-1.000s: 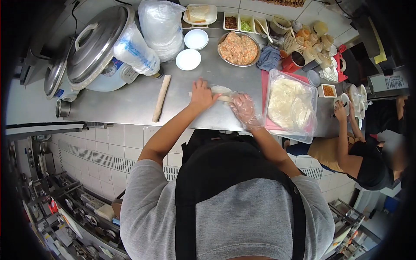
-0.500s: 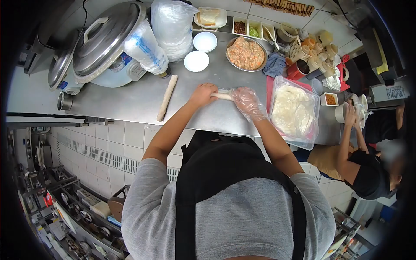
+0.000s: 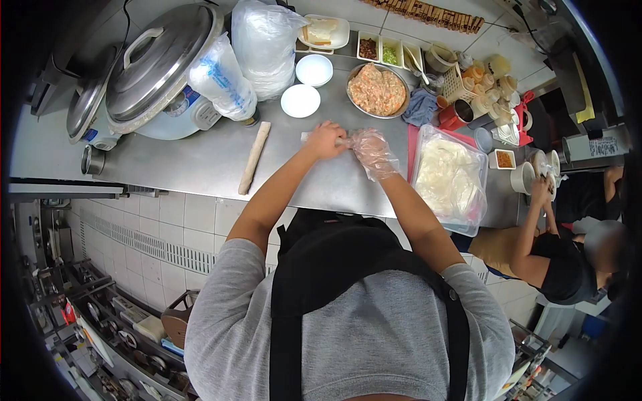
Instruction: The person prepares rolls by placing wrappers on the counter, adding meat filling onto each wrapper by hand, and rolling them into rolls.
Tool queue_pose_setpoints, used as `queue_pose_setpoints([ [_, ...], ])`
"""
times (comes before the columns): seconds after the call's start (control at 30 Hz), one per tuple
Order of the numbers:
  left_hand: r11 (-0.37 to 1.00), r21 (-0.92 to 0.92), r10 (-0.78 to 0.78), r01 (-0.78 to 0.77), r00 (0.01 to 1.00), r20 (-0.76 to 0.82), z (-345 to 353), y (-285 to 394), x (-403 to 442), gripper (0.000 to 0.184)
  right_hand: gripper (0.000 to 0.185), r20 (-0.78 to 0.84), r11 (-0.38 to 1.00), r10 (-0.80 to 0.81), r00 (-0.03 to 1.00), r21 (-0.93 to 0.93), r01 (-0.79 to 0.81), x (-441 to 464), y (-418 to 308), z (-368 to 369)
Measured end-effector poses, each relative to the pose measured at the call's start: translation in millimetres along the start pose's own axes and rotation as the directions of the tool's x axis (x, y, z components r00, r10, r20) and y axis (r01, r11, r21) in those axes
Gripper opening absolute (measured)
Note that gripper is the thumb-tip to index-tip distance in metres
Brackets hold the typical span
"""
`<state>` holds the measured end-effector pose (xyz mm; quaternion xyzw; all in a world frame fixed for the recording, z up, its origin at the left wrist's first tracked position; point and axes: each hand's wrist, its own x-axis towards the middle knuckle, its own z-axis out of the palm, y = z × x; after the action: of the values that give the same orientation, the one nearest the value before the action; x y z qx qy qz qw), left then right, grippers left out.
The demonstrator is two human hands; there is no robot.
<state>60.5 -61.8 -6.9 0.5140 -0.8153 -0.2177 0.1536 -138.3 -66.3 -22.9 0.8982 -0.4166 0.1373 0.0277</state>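
My bare left hand (image 3: pixel 328 140) is closed around a short pale roll of dough (image 3: pixel 305 136), whose end sticks out on the hand's left. My right hand (image 3: pixel 373 154), in a clear plastic glove, is closed at the roll's other end, close beside the left. The fingers hide most of the roll. To the left, a long pale rolling pin (image 3: pixel 254 159) lies apart on the steel table (image 3: pixel 200 157). At the right stands a clear tray of white dough (image 3: pixel 449 175). Behind my hands is a metal bowl of orange-pink filling (image 3: pixel 376 90).
Two white dishes (image 3: pixel 301 101) stand at the back beside bagged goods (image 3: pixel 267 50) and a large lidded pot (image 3: pixel 164 73). A blue cloth (image 3: pixel 420 107), a red container (image 3: pixel 457 115) and several bottles fill the back right. A co-worker (image 3: pixel 568 260) handles containers at the far right.
My hands have drawn closer together, narrowing the gap where the dough showed. An end of the roll now shows left of my left hand. The view has shifted slightly.
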Motion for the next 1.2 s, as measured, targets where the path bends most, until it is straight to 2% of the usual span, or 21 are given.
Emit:
queue_pose_setpoints([
  [0.17,0.999,-0.038,0.012,-0.014,0.999,-0.053,26.1,-11.8,-3.4,0.029,0.009,0.134,0.998,0.056,0.989,0.004,-0.057,-10.9,-4.8,-0.5],
  [0.23,0.996,-0.079,0.029,-0.032,0.999,-0.033,26.1,-11.6,-4.6,0.032,0.014,-0.037,0.992,0.014,0.999,0.128,-0.009,-22.6,-6.3,-3.8],
  [0.27,0.99,-0.141,0.028,-0.015,0.996,0.089,25.1,-12.4,-5.5,0.031,0.014,-0.034,0.992,0.016,0.999,0.126,-0.012,-27.1,-5.8,-5.6],
  [0.3,0.98,-0.198,0.034,0.009,0.977,0.209,20.1,-11.6,-5.5,0.03,0.021,0.093,0.988,0.02,0.995,0.151,-0.034,-29.1,-5.0,-8.8],
  [0.33,0.98,-0.199,0.036,0.007,0.977,0.211,15.4,-10.5,-5.9,0.03,0.028,0.219,0.983,0.022,0.976,0.175,-0.061,-30.3,-4.8,-11.4],
  [0.43,0.992,-0.095,0.102,-0.085,0.978,0.182,8.4,-13.4,-6.4,0.033,0.038,0.209,0.945,0.076,0.975,0.296,-0.138,-31.1,4.6,-24.1],
  [0.53,0.998,-0.023,0.067,-0.065,0.99,0.125,6.5,-25.9,6.0,0.036,0.043,0.238,0.913,0.17,0.956,0.328,-0.244,-36.9,24.1,-44.8],
  [0.6,0.998,0.053,-0.045,0.043,0.999,0.027,10.5,-31.7,11.2,0.041,0.041,0.201,0.919,0.179,0.963,0.315,-0.236,-46.3,38.2,-41.9],
  [0.67,0.995,0.078,-0.06,0.061,0.998,-0.009,16.5,-27.5,12.8,0.043,0.037,0.208,0.809,0.365,0.908,0.412,-0.42,-55.6,52.8,-19.6],
  [0.77,0.993,0.105,-0.047,0.052,0.998,-0.042,20.9,0.6,12.4,0.048,0.035,0.327,0.639,0.482,0.813,0.503,-0.581,-54.8,54.4,-27.8],
  [0.8,0.994,0.109,-0.024,0.028,0.999,-0.039,23.0,12.9,11.1,0.051,0.035,0.326,0.64,0.482,0.813,0.504,-0.581,-54.3,56.7,-22.2],
  [0.87,0.993,0.114,0.024,-0.018,0.999,-0.046,35.4,33.2,13.0,0.05,0.03,0.469,0.539,0.54,0.699,0.444,-0.715,-55.1,64.4,-3.1],
  [0.9,0.991,0.119,0.075,-0.069,0.996,-0.05,41.4,41.6,16.6,0.05,0.03,0.468,0.541,0.54,0.699,0.443,-0.715,-55.0,63.9,-5.4],
  [0.93,0.991,0.116,0.077,-0.071,0.996,-0.05,46.5,49.1,21.1,0.05,0.029,0.419,0.733,0.422,0.804,0.365,-0.575,-55.5,62.2,-7.0],
  [1.0,0.973,0.219,0.072,-0.071,0.997,0.005,53.4,60.9,30.2,0.047,0.029,0.386,0.878,0.283,0.878,0.264,-0.399,-54.8,59.7,-12.2],
  [1.03,0.973,0.217,0.077,-0.077,0.997,0.004,53.4,62.8,36.4,0.047,0.032,0.47,0.782,0.309,0.827,0.369,-0.502,-53.1,58.8,-15.9],
  [1.07,0.989,0.145,-0.021,0.003,0.992,0.125,52.5,63.9,43.8,0.041,0.034,0.555,0.66,0.316,0.77,0.454,-0.598,-51.5,56.7,-18.8],
  [1.1,0.992,0.085,-0.11,0.092,0.962,0.25,50.4,65.4,48.5,0.035,0.029,0.561,0.71,0.386,0.732,0.327,-0.624,-43.8,45.6,-34.0],
  [1.13,0.992,0.087,-0.109,0.089,0.962,0.249,45.5,67.5,48.2,0.035,0.029,0.558,0.709,0.388,0.733,0.327,-0.624,-43.5,35.3,-43.6],
  [1.17,0.995,0.045,-0.092,0.085,0.977,0.19,37.0,69.4,46.4,0.034,0.026,0.401,0.495,0.477,0.782,0.612,-0.616,-46.9,24.6,-51.4],
  [1.2,0.997,0.004,-0.078,0.078,0.989,0.128,29.2,70.6,46.1,0.034,0.024,0.254,0.257,0.593,0.764,0.839,-0.479,-48.0,15.1,-61.1],
])
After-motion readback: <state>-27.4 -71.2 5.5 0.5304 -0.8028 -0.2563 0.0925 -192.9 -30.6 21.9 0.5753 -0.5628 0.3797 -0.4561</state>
